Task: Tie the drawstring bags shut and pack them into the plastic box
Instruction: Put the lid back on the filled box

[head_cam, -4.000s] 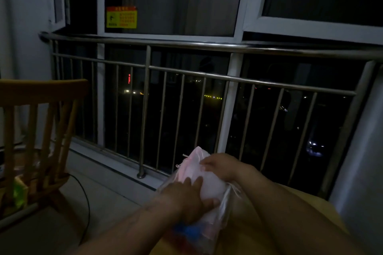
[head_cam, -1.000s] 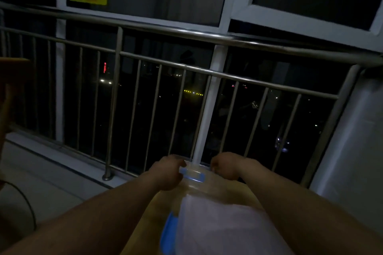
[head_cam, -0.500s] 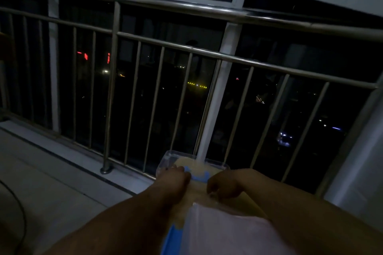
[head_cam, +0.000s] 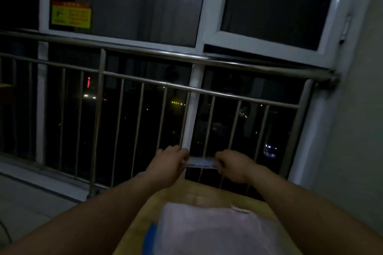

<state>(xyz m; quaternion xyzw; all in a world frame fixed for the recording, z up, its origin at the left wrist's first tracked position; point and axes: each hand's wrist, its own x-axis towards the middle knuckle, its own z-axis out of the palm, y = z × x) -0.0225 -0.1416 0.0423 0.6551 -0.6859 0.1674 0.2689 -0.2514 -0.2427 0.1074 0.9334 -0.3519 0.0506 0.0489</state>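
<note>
**Clear plastic part (head_cam: 200, 164) held above the far edge of the surface (head_cam: 186, 194).**
Fingers of the left hand (head_cam: 168, 164) and right hand (head_cam: 235, 166) curled round its ends; whether it was box or lid could not be told. The pale bag (head_cam: 209, 232) lay near. A loose grip would probably drop the part toward the railing (head_cam: 259, 66).

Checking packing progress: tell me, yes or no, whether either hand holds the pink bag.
No, both the left hand and right hand grip a clear plastic piece beyond the pink bag.
</note>
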